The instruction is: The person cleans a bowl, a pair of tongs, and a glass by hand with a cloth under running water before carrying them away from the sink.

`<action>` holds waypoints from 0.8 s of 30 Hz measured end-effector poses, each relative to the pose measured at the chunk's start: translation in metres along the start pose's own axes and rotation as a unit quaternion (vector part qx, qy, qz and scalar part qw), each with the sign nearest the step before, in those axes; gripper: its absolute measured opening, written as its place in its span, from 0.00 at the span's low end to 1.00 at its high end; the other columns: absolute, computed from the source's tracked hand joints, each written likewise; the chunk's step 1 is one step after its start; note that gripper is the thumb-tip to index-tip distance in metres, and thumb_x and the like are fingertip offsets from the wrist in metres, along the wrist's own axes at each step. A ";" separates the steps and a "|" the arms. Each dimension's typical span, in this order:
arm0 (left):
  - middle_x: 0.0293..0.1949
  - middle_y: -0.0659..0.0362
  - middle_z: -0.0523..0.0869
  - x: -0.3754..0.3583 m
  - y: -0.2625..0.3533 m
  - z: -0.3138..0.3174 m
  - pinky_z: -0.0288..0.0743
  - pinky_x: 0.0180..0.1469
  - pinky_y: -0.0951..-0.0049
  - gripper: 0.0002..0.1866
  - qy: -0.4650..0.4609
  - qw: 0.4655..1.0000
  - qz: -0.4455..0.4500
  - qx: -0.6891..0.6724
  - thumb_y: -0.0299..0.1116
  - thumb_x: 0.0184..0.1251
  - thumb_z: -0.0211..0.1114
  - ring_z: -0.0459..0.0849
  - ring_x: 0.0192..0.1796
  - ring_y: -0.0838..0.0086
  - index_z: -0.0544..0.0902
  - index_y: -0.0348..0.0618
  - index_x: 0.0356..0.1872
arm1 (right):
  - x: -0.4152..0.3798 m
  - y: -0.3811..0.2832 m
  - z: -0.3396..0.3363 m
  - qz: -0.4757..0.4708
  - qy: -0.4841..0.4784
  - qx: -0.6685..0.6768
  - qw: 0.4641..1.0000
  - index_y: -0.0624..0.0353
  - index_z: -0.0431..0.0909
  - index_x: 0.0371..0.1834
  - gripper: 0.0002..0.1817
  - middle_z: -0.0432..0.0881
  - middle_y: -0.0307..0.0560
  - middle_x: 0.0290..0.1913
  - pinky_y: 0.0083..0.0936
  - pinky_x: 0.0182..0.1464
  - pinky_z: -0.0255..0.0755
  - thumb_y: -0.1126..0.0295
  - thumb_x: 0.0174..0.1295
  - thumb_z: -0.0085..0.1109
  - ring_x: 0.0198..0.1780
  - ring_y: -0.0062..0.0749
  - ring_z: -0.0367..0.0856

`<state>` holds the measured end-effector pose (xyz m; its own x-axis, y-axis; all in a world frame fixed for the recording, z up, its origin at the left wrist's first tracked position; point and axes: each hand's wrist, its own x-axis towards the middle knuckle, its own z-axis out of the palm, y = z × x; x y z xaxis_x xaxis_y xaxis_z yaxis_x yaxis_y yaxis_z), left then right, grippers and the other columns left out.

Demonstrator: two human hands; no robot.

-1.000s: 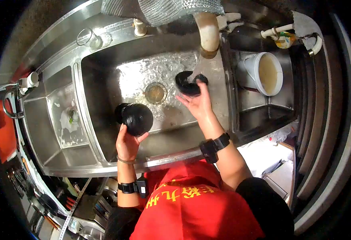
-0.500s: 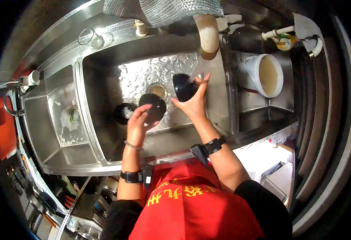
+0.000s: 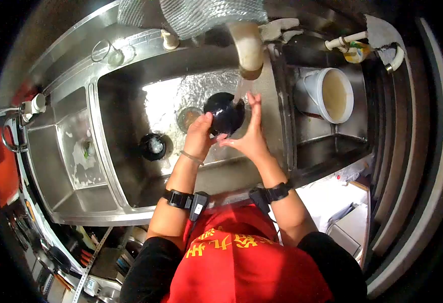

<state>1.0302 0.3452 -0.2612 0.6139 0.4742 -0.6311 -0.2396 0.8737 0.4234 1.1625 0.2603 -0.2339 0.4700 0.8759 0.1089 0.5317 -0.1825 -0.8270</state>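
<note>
A round, glossy black bowl (image 3: 225, 112) sits between my two hands under the pipe spout, water running onto its right side. My left hand (image 3: 200, 133) grips its lower-left edge with the thumb on top. At the lower right, my right hand (image 3: 250, 137) cups the bowl, thumb by the bottom edge and fingers stretched up along the right side. Only one bowl outline shows here; anything stacked beneath is hidden. A smaller black bowl (image 3: 145, 147) with something whitish inside rests on the sink floor to the left.
The thick pipe spout (image 3: 250, 63) hangs over the large steel sink (image 3: 130, 96). In the right basin a white bucket (image 3: 322, 96) of cloudy liquid leans over. The left basin (image 3: 62, 151) has suds and a green scrap. A wire ring (image 3: 100, 51) stands on the back ledge.
Half a second ago each hand held a separate dark bowl. My left hand has moved right and up to meet the right one, and only one bowl shows between them, under the water.
</note>
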 end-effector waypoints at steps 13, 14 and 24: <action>0.30 0.57 0.72 -0.030 -0.016 0.010 0.72 0.29 0.67 0.08 -0.028 0.550 0.354 0.756 0.35 0.46 0.66 0.75 0.34 0.62 0.79 0.46 0.26 | -0.028 0.019 -0.035 0.447 -0.072 0.342 0.823 0.53 0.64 0.57 0.24 0.68 0.46 0.55 0.35 0.44 0.73 0.60 0.58 0.55 0.50 0.31 0.69; 0.30 0.59 0.72 -0.031 -0.015 0.014 0.72 0.30 0.68 0.07 -0.051 0.529 0.363 0.765 0.34 0.46 0.65 0.75 0.35 0.64 0.79 0.47 0.27 | -0.031 0.029 -0.027 0.450 -0.070 0.378 0.806 0.48 0.62 0.59 0.29 0.65 0.46 0.56 0.43 0.39 0.75 0.50 0.57 0.53 0.53 0.36 0.67; 0.45 0.58 0.75 -0.042 0.007 0.008 0.73 0.43 0.71 0.11 -0.183 0.450 0.441 0.755 0.27 0.47 0.57 0.75 0.45 0.68 0.78 0.46 0.35 | -0.022 0.048 0.012 0.403 -0.063 0.517 0.753 0.51 0.60 0.57 0.26 0.67 0.49 0.53 0.46 0.34 0.78 0.72 0.51 0.48 0.50 0.41 0.72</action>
<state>1.0091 0.3305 -0.2267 0.9294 0.2733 0.2479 0.1026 -0.8367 0.5379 1.1690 0.2376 -0.2829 0.2409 0.7147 -0.6566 -0.7529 -0.2893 -0.5912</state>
